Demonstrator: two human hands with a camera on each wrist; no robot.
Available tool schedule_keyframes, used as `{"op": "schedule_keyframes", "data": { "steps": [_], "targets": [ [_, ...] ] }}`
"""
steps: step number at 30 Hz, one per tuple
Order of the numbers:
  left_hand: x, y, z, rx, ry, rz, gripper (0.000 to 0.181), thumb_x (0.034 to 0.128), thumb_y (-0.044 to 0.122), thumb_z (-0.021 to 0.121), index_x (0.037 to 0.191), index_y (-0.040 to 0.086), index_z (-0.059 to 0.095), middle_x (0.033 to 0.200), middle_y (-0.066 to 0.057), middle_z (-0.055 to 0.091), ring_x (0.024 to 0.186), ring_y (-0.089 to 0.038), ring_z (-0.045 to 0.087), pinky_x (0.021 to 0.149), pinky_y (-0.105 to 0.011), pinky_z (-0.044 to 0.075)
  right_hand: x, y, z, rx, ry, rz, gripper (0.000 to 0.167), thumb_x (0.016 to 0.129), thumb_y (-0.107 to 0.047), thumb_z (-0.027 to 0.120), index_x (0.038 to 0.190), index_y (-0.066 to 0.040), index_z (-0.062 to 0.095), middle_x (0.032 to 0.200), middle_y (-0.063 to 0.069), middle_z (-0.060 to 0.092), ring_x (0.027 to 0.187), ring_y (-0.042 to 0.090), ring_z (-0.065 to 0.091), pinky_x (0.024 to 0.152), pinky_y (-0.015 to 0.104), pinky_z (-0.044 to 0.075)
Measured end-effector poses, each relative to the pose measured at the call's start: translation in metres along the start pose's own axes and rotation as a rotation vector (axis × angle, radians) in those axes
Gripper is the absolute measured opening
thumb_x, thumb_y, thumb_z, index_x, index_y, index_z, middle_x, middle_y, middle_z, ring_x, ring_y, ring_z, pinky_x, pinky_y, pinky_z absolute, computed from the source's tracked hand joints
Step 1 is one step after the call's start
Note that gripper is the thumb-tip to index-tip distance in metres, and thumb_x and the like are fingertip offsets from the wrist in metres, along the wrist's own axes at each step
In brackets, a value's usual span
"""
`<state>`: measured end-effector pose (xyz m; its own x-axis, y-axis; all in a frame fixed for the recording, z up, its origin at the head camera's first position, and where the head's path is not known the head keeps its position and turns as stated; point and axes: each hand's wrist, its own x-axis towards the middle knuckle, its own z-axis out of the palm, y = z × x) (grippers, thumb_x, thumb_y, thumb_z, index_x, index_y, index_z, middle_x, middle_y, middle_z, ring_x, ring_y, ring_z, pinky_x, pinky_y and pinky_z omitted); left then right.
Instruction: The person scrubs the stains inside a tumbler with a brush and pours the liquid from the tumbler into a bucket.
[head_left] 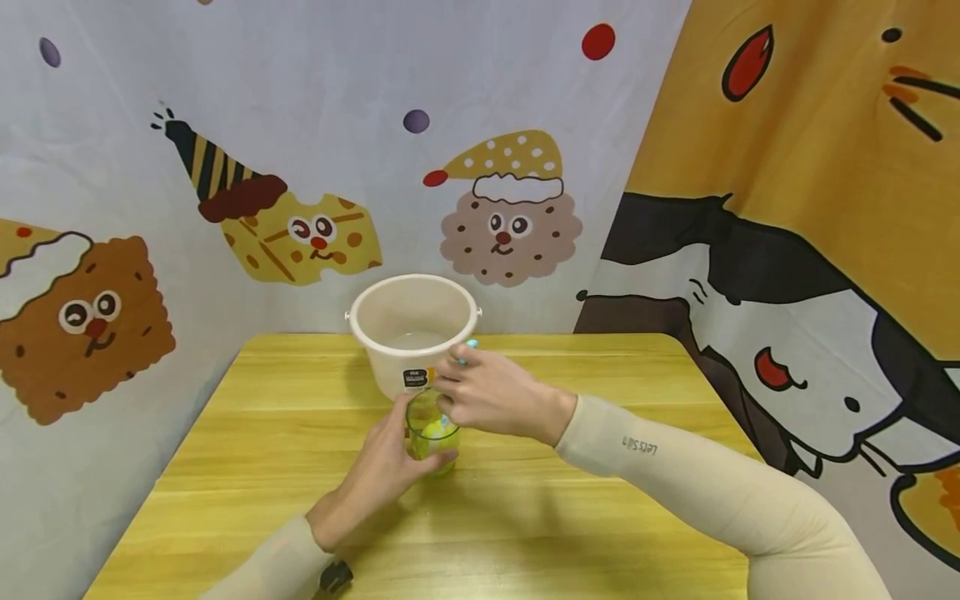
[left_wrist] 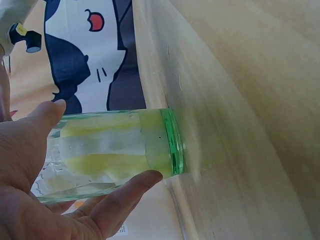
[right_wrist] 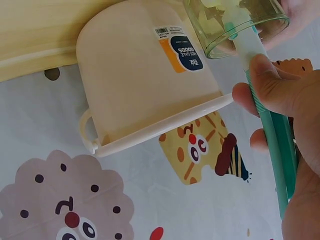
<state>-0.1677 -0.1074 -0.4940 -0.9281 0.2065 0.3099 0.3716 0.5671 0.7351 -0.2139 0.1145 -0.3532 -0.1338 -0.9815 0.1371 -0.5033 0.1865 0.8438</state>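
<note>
A clear greenish glass (head_left: 441,457) stands upright on the table, with something yellow and white inside. My left hand (head_left: 386,460) grips it round the side, thumb and fingers on opposite walls; in the left wrist view the glass (left_wrist: 115,150) shows a thick green base on the table, the left hand (left_wrist: 45,175) round it. My right hand (head_left: 498,396) pinches a teal handle above the rim. In the right wrist view that handle (right_wrist: 274,145) lies in the right hand (right_wrist: 295,105), and its white end reaches into the glass (right_wrist: 270,25).
A cream bucket (head_left: 390,367) with a label stands just behind the glass on the wooden table (head_left: 600,517). A printed cartoon curtain (head_left: 337,50) hangs behind and at the sides. A small black object (head_left: 335,575) is by the left sleeve.
</note>
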Motion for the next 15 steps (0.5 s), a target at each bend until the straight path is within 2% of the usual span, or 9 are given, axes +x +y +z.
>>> {"op": "schedule_keyframes", "data": {
  "steps": [8, 15],
  "targets": [
    [0.0005, -0.0027, 0.0000, -0.006, -0.005, -0.015, 0.101, 0.0866, 0.035, 0.107, 0.166, 0.013, 0.049, 0.150, -0.015, 0.077, 0.133, -0.036, 0.080, 0.106, -0.053, 0.072, -0.0001, -0.0031, 0.0015, 0.012, 0.001, 0.005, 0.006, 0.101, -0.038, 0.089, 0.107, -0.038, 0.086, 0.124, -0.018, 0.085, 0.119, 0.012, 0.065, 0.113, 0.035, 0.043],
    [0.0020, -0.0044, -0.0002, -0.011, -0.002, 0.007, 0.098, 0.0869, 0.036, 0.107, 0.164, 0.014, 0.051, 0.150, -0.016, 0.078, 0.131, -0.038, 0.081, 0.103, -0.053, 0.073, 0.0011, -0.0037, 0.0036, 0.029, -0.013, 0.002, 0.007, 0.103, -0.039, 0.087, 0.109, -0.040, 0.086, 0.124, -0.017, 0.085, 0.119, 0.012, 0.065, 0.113, 0.035, 0.044]
  ]
}}
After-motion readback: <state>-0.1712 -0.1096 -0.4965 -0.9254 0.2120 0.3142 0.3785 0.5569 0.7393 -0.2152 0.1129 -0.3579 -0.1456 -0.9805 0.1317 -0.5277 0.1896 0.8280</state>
